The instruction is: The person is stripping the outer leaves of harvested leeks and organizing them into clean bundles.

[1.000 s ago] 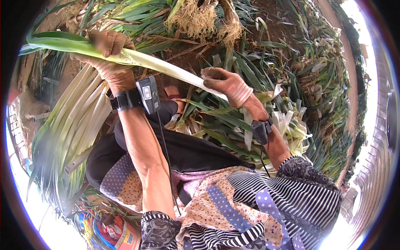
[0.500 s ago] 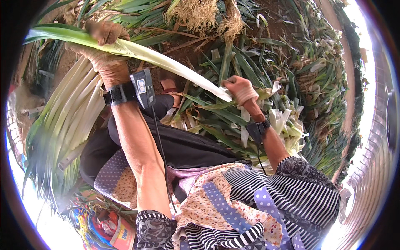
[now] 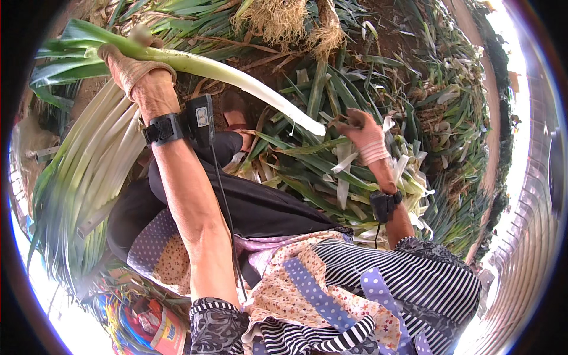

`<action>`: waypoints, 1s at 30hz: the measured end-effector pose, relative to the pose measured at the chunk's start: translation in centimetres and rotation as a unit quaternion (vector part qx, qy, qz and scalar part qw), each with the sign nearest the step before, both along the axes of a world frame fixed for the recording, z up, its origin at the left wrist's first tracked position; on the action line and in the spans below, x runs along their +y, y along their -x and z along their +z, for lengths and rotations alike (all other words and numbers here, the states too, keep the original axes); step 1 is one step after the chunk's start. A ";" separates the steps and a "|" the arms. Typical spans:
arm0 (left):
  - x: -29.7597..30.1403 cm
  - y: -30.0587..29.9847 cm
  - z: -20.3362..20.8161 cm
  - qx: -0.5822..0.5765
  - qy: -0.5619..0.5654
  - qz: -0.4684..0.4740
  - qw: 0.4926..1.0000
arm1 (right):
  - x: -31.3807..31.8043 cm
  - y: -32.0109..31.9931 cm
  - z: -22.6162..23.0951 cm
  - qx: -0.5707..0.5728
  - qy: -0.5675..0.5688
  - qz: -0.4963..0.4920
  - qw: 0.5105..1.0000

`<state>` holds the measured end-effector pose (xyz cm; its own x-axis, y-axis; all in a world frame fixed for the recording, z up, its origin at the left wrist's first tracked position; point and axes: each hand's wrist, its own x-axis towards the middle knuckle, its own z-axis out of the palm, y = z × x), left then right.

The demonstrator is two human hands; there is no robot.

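Note:
My left hand [image 3: 139,74], in a worn tan glove, is closed round a leek [image 3: 248,86] where its white shaft turns green. The leaves fan out to the left, and the bare white end points right, with a thin strand hanging near its tip. Just right of that tip is my right hand [image 3: 365,136], also gloved, apart from the leek with its fingers loosely bent and spread. No object shows in it. Below my left hand lies a bundle of peeled leeks [image 3: 94,154], white shafts up and green leaves down.
Stripped leaves [image 3: 322,157] lie heaped below my right hand. Leeks with bushy roots [image 3: 272,23] lie at the far side. More leek greens [image 3: 461,160] cover the ground at right. A red and blue container [image 3: 168,331] stands at the lower left. Cables run from both wrist straps.
My right hand has come off the leek's white end, moved slightly right and nearer, and opened. The leek's tip has shifted a little left and its leaves show more, still in my left hand.

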<state>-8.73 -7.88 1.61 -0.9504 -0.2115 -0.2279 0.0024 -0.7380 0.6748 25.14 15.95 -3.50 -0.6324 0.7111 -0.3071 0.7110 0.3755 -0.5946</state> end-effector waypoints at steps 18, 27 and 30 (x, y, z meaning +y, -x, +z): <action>0.0 -0.2 0.3 -0.089 -0.004 0.033 0.995 | -5.1 6.3 0.0 0.047 -0.098 0.181 0.977; 0.2 -0.2 -0.3 -0.074 0.031 0.024 0.997 | -5.1 6.3 0.5 0.061 -0.111 0.207 0.970; 0.4 -0.2 -0.2 -0.095 0.035 0.030 0.994 | -4.8 6.0 0.5 0.056 -0.119 0.246 0.960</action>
<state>-8.49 -7.47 1.38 -0.8767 -0.2886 -0.3848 -0.0870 -0.6917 0.7169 19.10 11.18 -3.03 -0.9293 0.3597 -0.0836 0.3497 0.7846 -0.5119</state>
